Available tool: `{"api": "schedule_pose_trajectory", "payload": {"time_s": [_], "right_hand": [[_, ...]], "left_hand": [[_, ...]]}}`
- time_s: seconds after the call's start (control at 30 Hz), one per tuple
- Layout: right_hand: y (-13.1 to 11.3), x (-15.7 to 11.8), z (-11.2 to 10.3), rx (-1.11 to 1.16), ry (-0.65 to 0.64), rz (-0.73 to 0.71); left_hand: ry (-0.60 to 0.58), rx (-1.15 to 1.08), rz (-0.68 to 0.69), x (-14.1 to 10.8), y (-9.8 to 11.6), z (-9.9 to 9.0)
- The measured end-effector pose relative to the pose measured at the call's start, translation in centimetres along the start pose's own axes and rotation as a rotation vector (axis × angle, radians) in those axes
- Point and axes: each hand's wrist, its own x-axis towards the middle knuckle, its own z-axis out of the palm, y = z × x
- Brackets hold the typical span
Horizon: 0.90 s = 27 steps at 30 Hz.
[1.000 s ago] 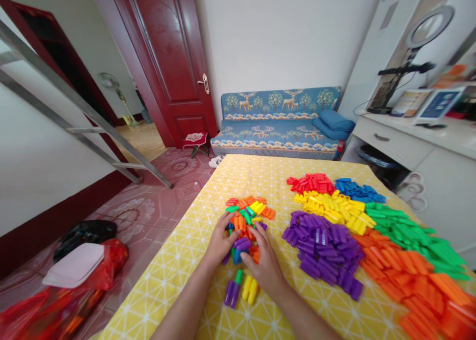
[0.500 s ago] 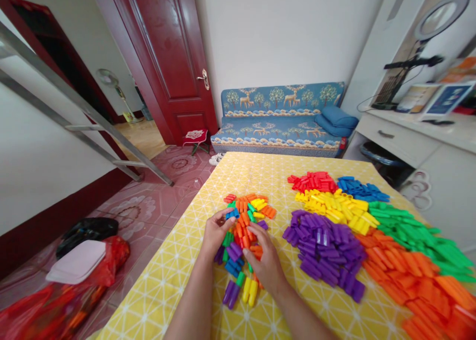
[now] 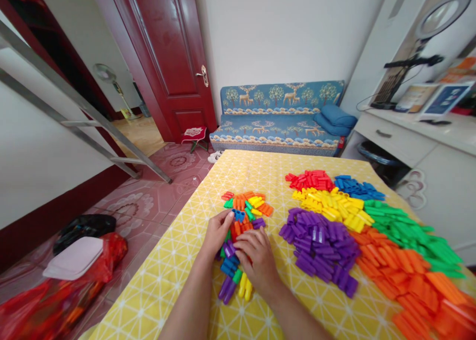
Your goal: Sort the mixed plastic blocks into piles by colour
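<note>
Small plastic tubes resembling pen caps lie in a many-coloured layout on the yellow cloth. My left hand (image 3: 218, 227) is at its left side, with thumb and forefinger tips against the end of some blue tubes (image 3: 238, 215). My right hand (image 3: 256, 253) arches over the middle, its fingers bent and a gap between thumb and forefinger. Orange tubes (image 3: 241, 227) are just above its knuckles, and purple tubes (image 3: 229, 249) are by its fingertips. Lower down are blue tubes (image 3: 229, 266), yellow tubes (image 3: 245, 286) and purple tubes (image 3: 226, 289). The right palm hides part of the layout.
To the right are heaps of purple (image 3: 318, 245), yellow (image 3: 330, 206), red (image 3: 310, 179), blue (image 3: 359, 187), green (image 3: 412, 233) and orange tubes (image 3: 412, 275). A blue sofa (image 3: 277, 124) stands beyond the table (image 3: 178, 275). A metal ladder (image 3: 85, 124) leans at left.
The blue tubes, earlier between my left fingers, now sit right of the thumb, above the orange tubes. My right fingers have bent and moved lower. The whole view has shifted slightly.
</note>
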Motion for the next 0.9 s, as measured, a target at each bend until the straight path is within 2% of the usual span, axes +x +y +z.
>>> {"api": "schedule_pose_trajectory", "payload": {"time_s": [0.17,0.23,0.4,0.57,0.63,0.73,0.83,0.9], "right_hand": [[-0.5,0.0,-0.3,-0.021,-0.166,-0.042],[-0.6,0.0,-0.3,-0.022,-0.175,-0.043],[-0.6,-0.1,-0.1,0.017,-0.081,-0.063],[-0.3,-0.6,-0.8,0.079,0.106,-0.04],[0.0,-0.5,-2.3,0.087,0.218,-0.006],[1.4,0.1,-6.2,0.039,0.467,0.069],[4.3,0.1,-10.9,-0.079,0.69,0.192],[6.9,-0.7,-13.3,-0.175,0.747,0.265]], "left_hand": [[-0.03,-0.022,-0.037,0.2,-0.7,0.3],[-0.019,-0.034,-0.051,0.3,-1.0,0.4],[-0.008,-0.039,-0.059,0.3,-0.9,0.4],[-0.007,-0.014,-0.066,0.3,-0.8,0.2],[-0.003,-0.003,-0.064,0.3,-0.9,0.2],[0.009,0.002,-0.075,0.4,-0.9,0.2],[0.012,-0.002,-0.091,0.4,-0.8,0.2],[0.008,-0.004,-0.094,0.4,-0.7,0.2]]}}
